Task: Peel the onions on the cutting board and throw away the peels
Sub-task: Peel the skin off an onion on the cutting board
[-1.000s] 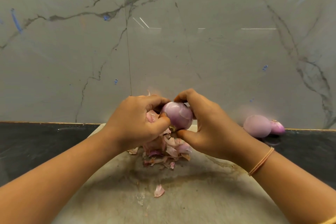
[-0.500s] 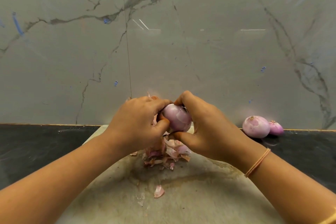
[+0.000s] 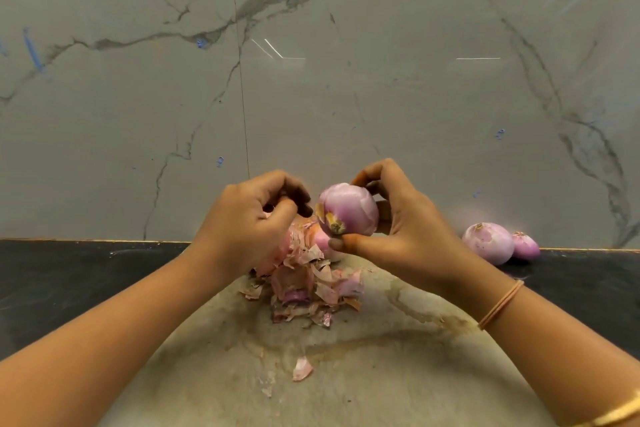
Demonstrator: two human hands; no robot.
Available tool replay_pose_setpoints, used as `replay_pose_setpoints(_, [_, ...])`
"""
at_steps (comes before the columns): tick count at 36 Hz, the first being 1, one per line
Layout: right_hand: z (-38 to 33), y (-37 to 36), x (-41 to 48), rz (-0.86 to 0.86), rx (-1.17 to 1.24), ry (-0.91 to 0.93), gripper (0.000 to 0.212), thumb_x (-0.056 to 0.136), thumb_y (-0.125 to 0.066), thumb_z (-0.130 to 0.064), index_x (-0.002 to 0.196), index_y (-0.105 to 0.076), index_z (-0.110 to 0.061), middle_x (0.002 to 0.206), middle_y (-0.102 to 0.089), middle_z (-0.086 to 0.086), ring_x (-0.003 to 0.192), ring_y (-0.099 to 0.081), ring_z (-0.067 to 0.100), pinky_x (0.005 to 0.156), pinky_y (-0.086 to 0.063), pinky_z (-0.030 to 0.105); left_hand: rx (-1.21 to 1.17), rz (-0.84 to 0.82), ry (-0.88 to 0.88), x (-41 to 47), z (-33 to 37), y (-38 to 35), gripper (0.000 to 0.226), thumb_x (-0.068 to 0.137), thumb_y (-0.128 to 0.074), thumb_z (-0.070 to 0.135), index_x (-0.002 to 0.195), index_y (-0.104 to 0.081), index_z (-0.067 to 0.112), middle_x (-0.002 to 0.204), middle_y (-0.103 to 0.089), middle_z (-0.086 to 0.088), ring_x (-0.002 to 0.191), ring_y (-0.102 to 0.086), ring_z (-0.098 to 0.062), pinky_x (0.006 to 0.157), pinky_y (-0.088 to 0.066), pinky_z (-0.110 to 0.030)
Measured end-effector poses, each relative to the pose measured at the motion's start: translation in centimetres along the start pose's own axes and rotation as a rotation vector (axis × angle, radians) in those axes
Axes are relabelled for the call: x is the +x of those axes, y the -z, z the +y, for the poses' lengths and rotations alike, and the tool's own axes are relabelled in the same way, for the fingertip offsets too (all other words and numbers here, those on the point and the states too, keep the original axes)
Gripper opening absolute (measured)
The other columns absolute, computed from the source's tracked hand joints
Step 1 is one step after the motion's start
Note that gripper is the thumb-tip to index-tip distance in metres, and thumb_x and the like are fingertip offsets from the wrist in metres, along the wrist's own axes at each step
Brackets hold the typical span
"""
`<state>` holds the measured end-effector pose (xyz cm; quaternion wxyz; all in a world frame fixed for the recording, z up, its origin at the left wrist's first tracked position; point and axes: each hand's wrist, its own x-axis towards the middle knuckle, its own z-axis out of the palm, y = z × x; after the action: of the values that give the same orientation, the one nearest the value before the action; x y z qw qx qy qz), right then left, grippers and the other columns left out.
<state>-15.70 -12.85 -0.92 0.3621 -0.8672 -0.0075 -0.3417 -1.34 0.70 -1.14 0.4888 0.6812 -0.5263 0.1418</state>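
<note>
Purple onion [image 3: 348, 213] looks firm but slippery; my right hand [image 3: 408, 229] grips its sides, my left hand [image 3: 249, 218] is curled, on what I cannot tell.

No readable text, label, brand, number or sign anywhere in view

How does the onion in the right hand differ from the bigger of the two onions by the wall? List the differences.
The held onion is gripped in the air by the right hand, over the cutting board; the bigger onion lies on the dark counter, off the board. The held onion has a dry flap of peel by its root; the bigger onion shows none. Both are pale purple and mostly bare.
</note>
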Motion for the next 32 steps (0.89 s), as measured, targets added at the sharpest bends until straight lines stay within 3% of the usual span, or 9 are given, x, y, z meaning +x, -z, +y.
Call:
replay_pose_setpoints(2, [-0.01, -0.02, -0.01, 0.005, -0.017, 0.003, 0.055, 0.069, -0.086, -0.023, 0.104, -0.043, -0.024, 0.098, -0.055, -0.008, 0.084, -0.064, 0.015, 0.070, -0.058, 0.028, 0.045, -0.018, -0.051, -0.16, 0.24, -0.05, 0.022, 0.079, -0.045, 0.037, 0.081, -0.066, 0.031, 0.079, -0.068, 0.018, 0.074, -0.064, -0.010, 0.068, -0.052, -0.040])
replay_pose_setpoints(7, [-0.01, -0.24, -0.02, -0.006, -0.034, 0.022, 0.053, 0.072, -0.084, -0.021, 0.105, -0.042, -0.025, 0.098, -0.054, -0.009, 0.085, -0.063, 0.014, 0.071, -0.059, 0.030, 0.187, -0.082, -0.155, -0.27, 0.35, -0.17, 0.041, 0.078, -0.042, 0.061, 0.081, -0.063, 0.026, 0.080, -0.063, 0.014, 0.081, -0.055, -0.006, 0.067, -0.046, -0.033])
replay_pose_setpoints(9, [0.10, -0.35, -0.04, -0.006, -0.040, 0.028, 0.053, 0.073, -0.083, -0.021, 0.107, -0.043, -0.024, 0.099, -0.055, -0.009, 0.087, -0.063, 0.016, 0.072, -0.059, 0.032, 0.200, -0.087, -0.160, -0.32, 0.36, -0.37, 0.041, 0.079, -0.040, 0.059, 0.081, -0.061, 0.024, 0.080, -0.061, 0.013, 0.081, -0.053, -0.007, 0.067, -0.045, -0.032])
replay_pose_setpoints(12, [0.28, -0.58, -0.01, -0.018, -0.044, 0.030, 0.054, 0.075, -0.082, -0.021, 0.113, -0.043, -0.026, 0.106, -0.056, -0.008, 0.092, -0.063, 0.015, 0.075, -0.059, 0.031, 0.164, -0.090, -0.148, -0.42, 0.38, -0.61, 0.035, 0.081, -0.039, 0.048, 0.083, -0.060, 0.020, 0.079, -0.062, 0.009, 0.078, -0.054, -0.012, 0.068, -0.046, -0.042])
replay_pose_setpoints(17, [0.44, -0.68, 0.09, -0.031, 0.028, 0.003, 0.051, 0.078, -0.079, -0.020, 0.119, -0.049, -0.027, 0.116, -0.057, -0.003, 0.099, -0.063, 0.017, 0.081, -0.058, 0.033, 0.106, -0.068, -0.138, -0.38, 0.46, -0.79, 0.028, 0.078, -0.040, 0.040, 0.077, -0.054, 0.017, 0.071, -0.059, 0.000, 0.064, -0.054, -0.018, 0.058, -0.045, -0.047])
replay_pose_setpoints(22, [0.28, -0.51, 0.12, -0.050, 0.161, -0.051, 0.048, 0.076, -0.078, -0.016, 0.115, -0.052, -0.028, 0.113, -0.059, -0.007, 0.099, -0.065, 0.013, 0.083, -0.057, 0.028, 0.098, -0.034, -0.163, -0.42, 0.69, -0.69, 0.025, 0.076, -0.040, 0.038, 0.072, -0.050, 0.015, 0.066, -0.058, -0.001, 0.060, -0.049, -0.018, 0.054, -0.042, -0.042])
replay_pose_setpoints(29, [0.37, 0.03, 0.15, -0.083, 0.382, -0.171, 0.051, 0.071, -0.074, -0.019, 0.118, -0.054, -0.020, 0.116, -0.061, 0.004, 0.102, -0.065, 0.021, 0.087, -0.057, 0.033, 0.056, 0.024, -0.115, -0.33, 0.59, -0.77, 0.024, 0.077, -0.040, 0.042, 0.074, -0.050, 0.020, 0.075, -0.065, -0.007, 0.064, -0.056, -0.022, 0.057, -0.045, -0.042])
replay_pose_setpoints(32, [0.45, 0.15, 0.16, -0.086, 0.436, -0.199, 0.052, 0.070, -0.072, -0.019, 0.118, -0.055, -0.019, 0.116, -0.062, 0.007, 0.104, -0.065, 0.024, 0.088, -0.056, 0.034, 0.108, 0.034, -0.110, -0.35, 0.50, -0.86, 0.016, 0.081, -0.045, 0.035, 0.075, -0.049, 0.021, 0.075, -0.065, -0.005, 0.065, -0.056, -0.020, 0.055, -0.045, -0.036])
